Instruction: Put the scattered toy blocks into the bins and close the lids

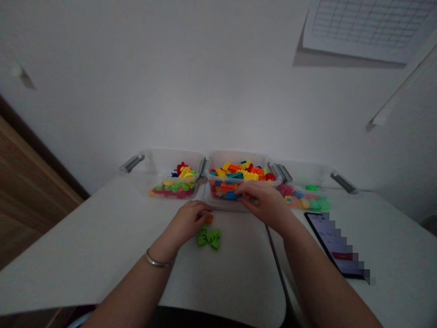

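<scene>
The view is dim and grey, with a paler glow on the wall (218,114) at 12 o'clock. Wide-angle distortion bends the table (85,255) edges toward 7 and 5 o'clock, a soft shadow lies under the wall chart (365,27) at 1 o'clock, and pixelated blocks blur the phone (327,241) edge at 4 o'clock.

Toy bricks (235,178) in three bins (235,155); phone (324,237) right.
</scene>
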A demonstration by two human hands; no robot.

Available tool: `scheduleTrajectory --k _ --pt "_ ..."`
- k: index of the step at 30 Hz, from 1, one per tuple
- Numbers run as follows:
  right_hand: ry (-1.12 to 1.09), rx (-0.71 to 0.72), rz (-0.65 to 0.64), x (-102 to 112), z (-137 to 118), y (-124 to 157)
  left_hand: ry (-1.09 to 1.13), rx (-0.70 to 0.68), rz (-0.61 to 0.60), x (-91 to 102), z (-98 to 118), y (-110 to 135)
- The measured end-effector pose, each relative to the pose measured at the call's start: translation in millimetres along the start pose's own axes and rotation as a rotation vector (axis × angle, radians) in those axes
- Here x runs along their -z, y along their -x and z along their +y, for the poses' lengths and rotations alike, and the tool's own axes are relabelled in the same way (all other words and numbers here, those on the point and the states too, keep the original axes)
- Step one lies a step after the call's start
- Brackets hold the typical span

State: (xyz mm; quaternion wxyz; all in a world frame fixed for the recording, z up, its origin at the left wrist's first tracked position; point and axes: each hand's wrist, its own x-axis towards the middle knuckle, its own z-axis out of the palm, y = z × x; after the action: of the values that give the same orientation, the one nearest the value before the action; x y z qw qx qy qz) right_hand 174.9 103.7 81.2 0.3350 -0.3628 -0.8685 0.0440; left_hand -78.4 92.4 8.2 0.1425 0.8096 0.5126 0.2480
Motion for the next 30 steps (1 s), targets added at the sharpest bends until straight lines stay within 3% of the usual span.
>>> scheduleTrajectory --k 4,7,17,24,30 --pt "0.082 -0.074 0.383 18 21 2 0.002 0.023 0.004 0.7 1 0" --pt "0.167 -0.17 0.505 20 36 4 0.002 0.023 0.002 0.7 1 0" --pt "0.319 -0.287 0.4 6 56 5 -0.008 0.023 0.002 0.3 -1 0" --pt "0.444 -0.198 0.231 -2 43 2 -0.01 0.052 0.025 1.6 -1 0" --pt "0.477 -0.192 0.212 -5 40 0 0.008 0.043 0.059 0.8 -2 1"
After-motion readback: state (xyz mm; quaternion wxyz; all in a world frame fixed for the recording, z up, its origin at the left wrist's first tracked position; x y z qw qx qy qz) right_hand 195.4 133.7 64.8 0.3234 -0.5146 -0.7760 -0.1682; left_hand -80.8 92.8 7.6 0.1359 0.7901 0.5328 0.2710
